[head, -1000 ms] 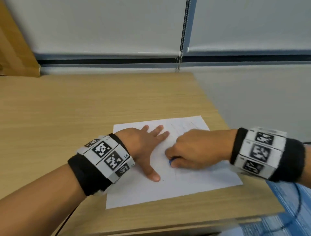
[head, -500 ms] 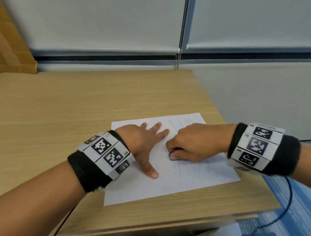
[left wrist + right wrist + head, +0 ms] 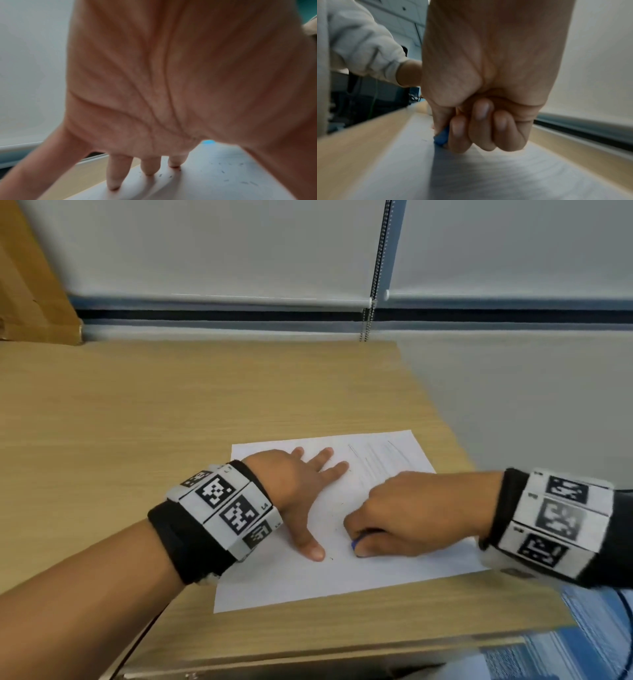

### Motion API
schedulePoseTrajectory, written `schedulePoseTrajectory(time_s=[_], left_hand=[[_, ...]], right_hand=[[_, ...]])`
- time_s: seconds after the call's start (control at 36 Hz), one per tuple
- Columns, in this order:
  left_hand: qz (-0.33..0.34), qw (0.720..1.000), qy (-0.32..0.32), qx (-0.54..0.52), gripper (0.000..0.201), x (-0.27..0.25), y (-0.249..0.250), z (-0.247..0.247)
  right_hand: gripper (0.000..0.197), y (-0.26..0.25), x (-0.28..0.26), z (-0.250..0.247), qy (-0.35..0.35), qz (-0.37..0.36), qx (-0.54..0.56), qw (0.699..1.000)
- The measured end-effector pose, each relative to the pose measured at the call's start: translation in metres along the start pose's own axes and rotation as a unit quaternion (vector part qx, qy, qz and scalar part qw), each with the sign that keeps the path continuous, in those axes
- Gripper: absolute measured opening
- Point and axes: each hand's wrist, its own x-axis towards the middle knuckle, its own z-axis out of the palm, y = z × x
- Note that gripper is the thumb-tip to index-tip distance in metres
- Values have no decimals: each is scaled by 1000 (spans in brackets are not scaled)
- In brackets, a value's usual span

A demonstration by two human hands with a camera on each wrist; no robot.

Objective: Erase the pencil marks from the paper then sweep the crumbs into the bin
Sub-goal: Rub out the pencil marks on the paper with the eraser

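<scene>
A white sheet of paper (image 3: 274,583) lies on the wooden desk (image 3: 137,412) near its front right corner. Faint pencil lines (image 3: 376,460) show on its far part. My left hand (image 3: 301,487) lies flat on the paper, fingers spread, holding it down. My right hand (image 3: 397,518) pinches a blue eraser (image 3: 356,542) and presses it on the paper just right of my left thumb. In the right wrist view the blue eraser (image 3: 441,136) sits between thumb and curled fingers. Dark eraser crumbs (image 3: 223,171) lie scattered on the paper (image 3: 205,182) by my left fingers.
The desk's right edge (image 3: 455,433) runs close beside the paper, with grey floor beyond. A cardboard piece (image 3: 30,289) leans at the back left. A blind cord (image 3: 373,285) hangs behind the desk. No bin is in view.
My right hand slid the eraser away and then back toward me on the paper, a short rubbing stroke. My left hand stayed flat on the sheet.
</scene>
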Motion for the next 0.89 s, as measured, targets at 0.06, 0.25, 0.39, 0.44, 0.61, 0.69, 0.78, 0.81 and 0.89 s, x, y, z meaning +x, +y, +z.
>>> schedulePoseTrajectory(time_s=[0.06,0.25,0.39,0.44,0.61,0.69,0.78,0.81,0.89], left_hand=[[2,1000,2,1,137,1,-1,0],[-6,1000,-2,2,136,-1,0,0],[-8,1000,-5,16,135,-1,2,-1],[-6,1000,-3,14,135,-2,1,-1],[-9,1000,-13,-1,136,-1,0,-2],[-8,1000,-18,-20,137,-2,-2,-2],[-11,999,-17,-37,138,-2,3,0],[-13,999,-15,-36,139,-2,6,2],[-15,999,-5,-32,141,-1,9,5]], right_hand=[[25,15,3,-7,6,40,-11,999],[25,4,-5,9,10,-13,2,1000],[23,17,0,-3,12,35,7,999],[22,26,4,-6,22,63,10,998],[23,20,-7,8,29,21,4,999],[24,15,-13,12,31,17,0,999],[25,15,-13,9,22,24,14,999],[25,15,-11,6,19,27,21,999],[26,21,-2,-1,24,49,19,998]])
